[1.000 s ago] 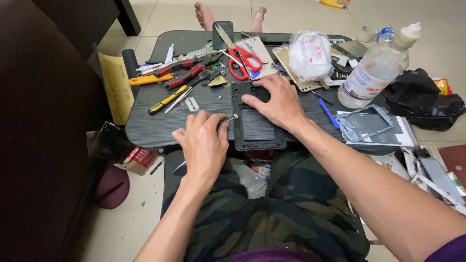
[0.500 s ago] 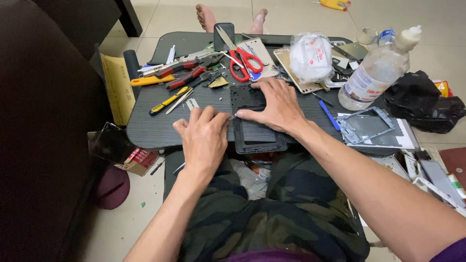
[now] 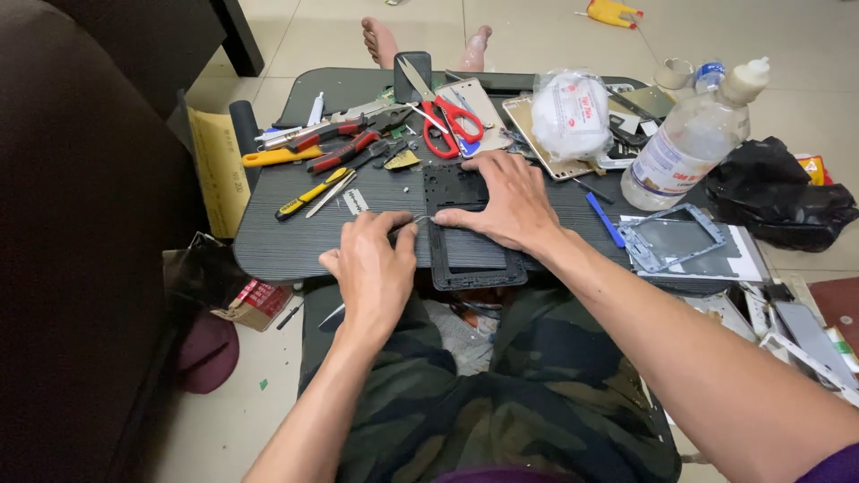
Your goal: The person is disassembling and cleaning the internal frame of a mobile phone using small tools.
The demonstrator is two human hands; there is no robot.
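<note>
A flat black rectangular frame (image 3: 467,241), matt and thin with a large cut-out window, lies on the dark counter (image 3: 295,241), its near end jutting over the counter's edge; the right hand (image 3: 503,204) rests spread flat across the frame's upper half, fingers extended and pressing down, gripping nothing; the left hand (image 3: 376,268) sits just left of the frame with fingers curled, pinching what seems to be a thin metal tool (image 3: 413,220) whose tip meets the frame's left edge, though it is too slender to tell for sure; beyond the right hand lie red-handled scissors (image 3: 445,114) and a clear plastic packet (image 3: 571,114) of white round material bearing a red label; far to its right stands a clear bottle (image 3: 693,143) with a white cap and a white and blue label; left of the left hand a yellow sheet (image 3: 219,170) leans at the counter's end; below it on the floor sits a small red and white box (image 3: 258,300)
</note>
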